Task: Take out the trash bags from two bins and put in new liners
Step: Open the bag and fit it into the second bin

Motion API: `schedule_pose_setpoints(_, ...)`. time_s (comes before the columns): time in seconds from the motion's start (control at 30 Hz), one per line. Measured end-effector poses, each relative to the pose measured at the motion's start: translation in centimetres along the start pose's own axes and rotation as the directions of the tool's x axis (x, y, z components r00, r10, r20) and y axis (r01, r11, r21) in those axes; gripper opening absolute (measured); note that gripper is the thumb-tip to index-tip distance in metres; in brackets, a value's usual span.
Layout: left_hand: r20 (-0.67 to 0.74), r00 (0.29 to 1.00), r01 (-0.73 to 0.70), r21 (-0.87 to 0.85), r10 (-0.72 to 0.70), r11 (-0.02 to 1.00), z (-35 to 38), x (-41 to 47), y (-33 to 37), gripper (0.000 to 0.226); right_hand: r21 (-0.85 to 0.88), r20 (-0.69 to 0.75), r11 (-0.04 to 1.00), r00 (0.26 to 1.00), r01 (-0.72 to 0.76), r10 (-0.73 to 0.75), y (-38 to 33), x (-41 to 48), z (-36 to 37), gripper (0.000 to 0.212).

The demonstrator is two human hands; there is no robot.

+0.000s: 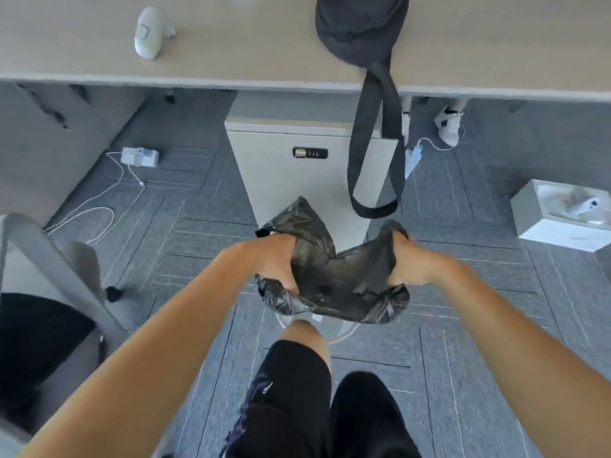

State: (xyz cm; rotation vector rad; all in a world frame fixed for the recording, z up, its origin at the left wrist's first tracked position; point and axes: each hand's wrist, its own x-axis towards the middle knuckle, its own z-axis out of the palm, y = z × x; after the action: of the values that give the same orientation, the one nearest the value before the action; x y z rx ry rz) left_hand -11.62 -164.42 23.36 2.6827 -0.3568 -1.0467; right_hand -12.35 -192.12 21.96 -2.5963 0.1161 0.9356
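Spreading the black liner (330, 276) open between both hands is the step I'm on, and I judge the job is to seat its mouth over the bin (334, 335), of which I see only a pale curved rim on the carpet just below the bag, near my knee. My left hand (271, 262) has its fingers curled shut on the liner's left edge, and my right hand (410, 262) is clamped on the right edge, so the plastic sags slack between them. To do this well I should pull the two edges evenly apart until the opening is wider than the rim, keep the closed bottom hanging straight down, then lower it centred and fold the edge over all round. The drawer cabinet (297, 180) stands just beyond, under the tabletop (231, 54) edge; the dangling bag strap (370, 160) is near enough to snag.
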Motion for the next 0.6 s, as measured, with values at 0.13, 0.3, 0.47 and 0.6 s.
schedule_pose_setpoints(0.13,-0.103,0.995,0.021,0.126,-0.008,0.992,1.6,0.6,2.0,0.063,-0.050,-0.132,0.993,0.984,0.110,-0.115,-0.1,0.9,2.6,0.114)
schedule_pose_setpoints(0.3,-0.233,0.972,0.059,0.139,-0.025,0.988,3.0,-1.3,4.5,0.048,0.022,-0.330,0.972,0.920,0.233,-0.213,1.2,0.1,4.4,0.088)
schedule_pose_setpoints(0.47,-0.253,0.967,0.075,0.147,-0.035,0.986,4.0,-3.8,4.9,0.070,0.097,-0.352,0.959,0.910,0.266,-0.217,2.1,-2.4,4.3,0.089)
schedule_pose_setpoints(0.6,-0.258,0.965,0.099,0.161,-0.055,0.982,3.7,-5.9,4.8,0.080,0.103,-0.353,0.956,0.909,0.273,-0.222,2.1,-4.5,3.6,0.101)
